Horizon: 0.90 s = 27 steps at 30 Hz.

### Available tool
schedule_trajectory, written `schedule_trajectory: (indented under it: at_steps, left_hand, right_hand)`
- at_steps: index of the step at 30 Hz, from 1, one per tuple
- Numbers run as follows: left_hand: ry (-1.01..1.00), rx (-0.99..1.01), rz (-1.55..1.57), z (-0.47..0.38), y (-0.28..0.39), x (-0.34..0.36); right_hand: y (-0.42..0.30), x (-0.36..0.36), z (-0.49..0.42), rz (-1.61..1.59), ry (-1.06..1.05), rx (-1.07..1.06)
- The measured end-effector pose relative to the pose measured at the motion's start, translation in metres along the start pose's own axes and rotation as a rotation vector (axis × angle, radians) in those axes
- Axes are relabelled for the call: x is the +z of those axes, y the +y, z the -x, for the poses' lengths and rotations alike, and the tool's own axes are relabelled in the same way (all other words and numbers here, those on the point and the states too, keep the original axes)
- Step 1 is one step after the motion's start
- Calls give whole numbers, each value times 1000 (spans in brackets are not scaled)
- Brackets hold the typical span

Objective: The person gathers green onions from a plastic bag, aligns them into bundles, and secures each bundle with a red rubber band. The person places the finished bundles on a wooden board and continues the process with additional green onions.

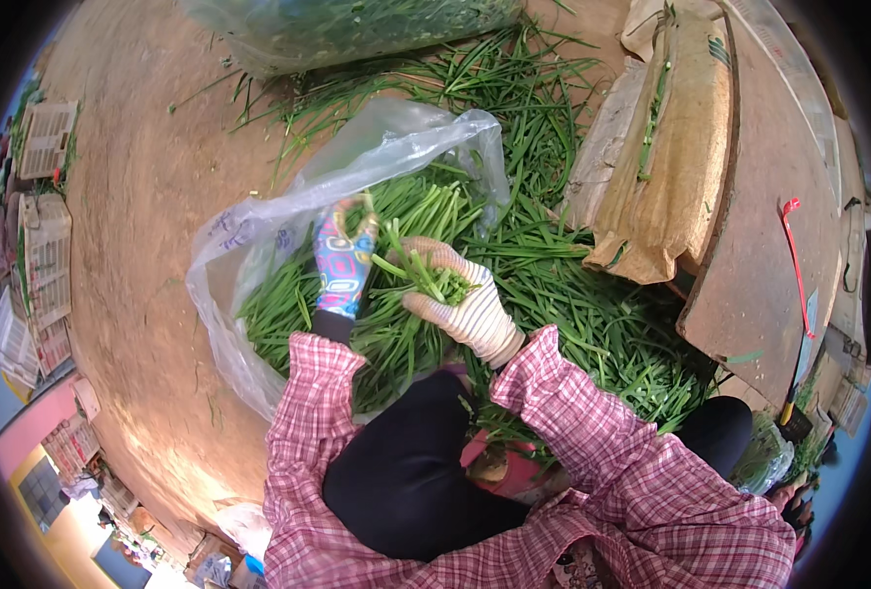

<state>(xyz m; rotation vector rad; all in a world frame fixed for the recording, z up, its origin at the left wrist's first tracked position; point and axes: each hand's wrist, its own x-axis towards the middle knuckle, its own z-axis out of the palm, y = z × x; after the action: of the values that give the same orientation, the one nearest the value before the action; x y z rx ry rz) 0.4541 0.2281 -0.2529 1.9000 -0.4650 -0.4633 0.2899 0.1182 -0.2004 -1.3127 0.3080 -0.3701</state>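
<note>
Long green leafy stalks (435,210) lie bundled inside a clear plastic bag (222,243) whose mouth gapes upward in front of me. My left hand (345,254), in a colourful patterned glove, is over the bag among the stalks; its fingers are blurred, and whether they grip anything is unclear. Close beside it on the right, my right hand (454,298), in a striped white glove with a brownish palm, is closed around a small bunch of cut green stalks (432,276). A large loose heap of the same greens (605,339) spreads right of the bag.
A filled clear plastic bag (376,37) lies at the top. Folded tan sacking (689,147) rests by a brown board (767,280), which carries a red-handled tool (796,258). Plastic crates (44,258) stand far left. A pinkish-red object (505,471) is between my legs.
</note>
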Motion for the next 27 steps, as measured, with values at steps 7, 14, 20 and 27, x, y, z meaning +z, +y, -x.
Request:
schedule_trajectory:
  at_steps: [7, 14, 20, 27]
  left_hand:
    - [-437, -320, 446, 21, 21, -13]
    - [-506, -160, 316, 22, 13, 5]
    - [-687, -78, 140, 62, -105, -17]
    - [-79, 257, -540, 63, 5, -89]
  right_hand:
    - [-11, -6, -9, -364, 301, 346]
    - [-23, -2, -12, -312, 210, 343]
    - [-144, 10, -12, -285, 57, 122]
    - [-280, -20, -55, -187, 69, -404]
